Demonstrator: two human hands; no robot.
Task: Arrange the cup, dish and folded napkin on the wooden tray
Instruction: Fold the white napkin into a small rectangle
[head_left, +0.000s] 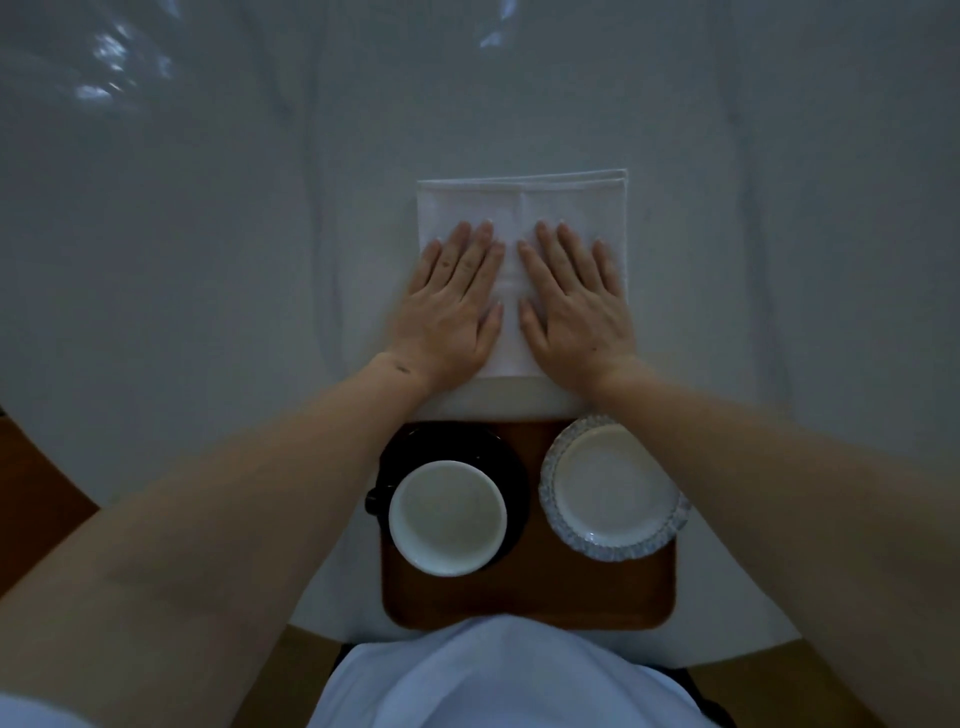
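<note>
At the centre of the frame, both hands lie flat on the white napkin (522, 218), which rests on the pale tablecloth (208, 260) just beyond the far edge of the wooden tray (524, 587). The left hand (449, 306) and the right hand (574, 306) sit side by side, fingers straight and spread, palms down, gripping nothing; a narrow strip of cloth shows between them. The napkin looks folded into a rectangle, with layered edges visible at its upper right corner.

Lower in the frame, the white cup (448, 517) stands on a dark saucer (506, 467) on the left part of the tray, and the dish (613, 488) with a ribbed glass rim sits on the right part, its rim reaching the tray's right edge.

The step in hand appears to be pressing the fold flat. To do it well, the palms should push evenly outward from the middle crease so the layers stay aligned and no ridge forms. Before lifting, it seems wise to square the offset corner layers. The bare wood along the tray's lower edge looks like the likeliest place for it, so a further fold may be needed to fit.
</note>
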